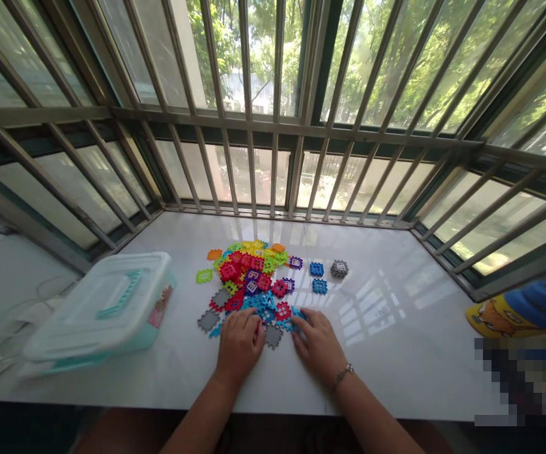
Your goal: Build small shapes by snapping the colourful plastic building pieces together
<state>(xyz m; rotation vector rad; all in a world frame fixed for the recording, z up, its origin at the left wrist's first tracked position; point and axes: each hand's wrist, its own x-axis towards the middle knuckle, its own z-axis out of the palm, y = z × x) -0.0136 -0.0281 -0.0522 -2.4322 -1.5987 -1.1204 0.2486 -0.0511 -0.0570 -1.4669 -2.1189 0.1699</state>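
The left hand (239,345) and the right hand (318,345) are both half closed, touching the edge of the colourful plastic building pieces (249,277); I cannot tell if they grip. A gray piece (273,336) lies between them on the white tabletop (386,378), with a plastic storage box (98,309) to the left and a barred window (273,164) beyond.
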